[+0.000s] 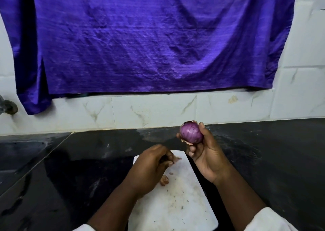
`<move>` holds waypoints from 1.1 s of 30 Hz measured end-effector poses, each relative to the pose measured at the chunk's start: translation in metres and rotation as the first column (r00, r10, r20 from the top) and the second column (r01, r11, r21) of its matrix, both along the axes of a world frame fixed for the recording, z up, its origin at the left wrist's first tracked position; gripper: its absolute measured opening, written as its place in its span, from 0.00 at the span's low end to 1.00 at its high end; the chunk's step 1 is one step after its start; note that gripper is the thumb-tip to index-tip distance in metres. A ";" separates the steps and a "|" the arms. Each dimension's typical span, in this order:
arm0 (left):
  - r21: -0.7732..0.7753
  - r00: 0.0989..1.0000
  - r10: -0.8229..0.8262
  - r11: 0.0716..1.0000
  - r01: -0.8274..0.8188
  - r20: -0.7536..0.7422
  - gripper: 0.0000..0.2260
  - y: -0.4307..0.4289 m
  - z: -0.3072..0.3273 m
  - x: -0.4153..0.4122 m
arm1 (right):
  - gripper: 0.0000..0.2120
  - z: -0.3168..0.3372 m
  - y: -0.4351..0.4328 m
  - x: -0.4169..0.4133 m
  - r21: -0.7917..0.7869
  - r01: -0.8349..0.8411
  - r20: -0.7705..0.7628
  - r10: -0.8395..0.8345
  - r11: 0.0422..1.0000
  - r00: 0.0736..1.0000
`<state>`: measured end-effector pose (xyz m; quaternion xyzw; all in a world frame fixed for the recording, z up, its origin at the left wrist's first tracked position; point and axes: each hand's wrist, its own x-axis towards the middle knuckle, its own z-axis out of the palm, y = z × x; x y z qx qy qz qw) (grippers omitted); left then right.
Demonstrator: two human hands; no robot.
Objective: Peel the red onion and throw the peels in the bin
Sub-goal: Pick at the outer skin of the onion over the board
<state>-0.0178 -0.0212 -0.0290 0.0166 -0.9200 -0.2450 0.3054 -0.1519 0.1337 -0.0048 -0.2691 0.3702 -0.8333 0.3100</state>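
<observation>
A black stone counter (263, 160) is carrying everything here, and it is shining wet toward its far edge. A white board (186, 209) is lying flat on it, running from the near edge away from the person. A curled peel (164, 180) is resting on the board's left side, and dark crumbs (175, 197) are lying scattered over its middle.

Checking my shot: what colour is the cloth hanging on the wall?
The cloth is purple, head view.
</observation>
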 end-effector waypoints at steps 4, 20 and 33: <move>0.075 0.987 -0.104 0.993 0.095 0.121 0.01 0.002 0.000 0.001 | 0.24 -0.001 0.000 0.001 0.020 -0.066 0.015 0.066 0.998 0.998; 0.446 0.940 0.080 0.891 0.081 -0.332 0.20 0.007 0.008 0.000 | 0.34 -0.009 -0.009 0.007 0.175 0.073 -0.372 -0.003 0.982 0.928; 0.306 0.897 0.036 0.945 0.113 -0.440 0.09 0.002 0.006 -0.003 | 0.33 -0.010 -0.009 0.006 0.197 0.050 -0.457 0.046 0.979 0.888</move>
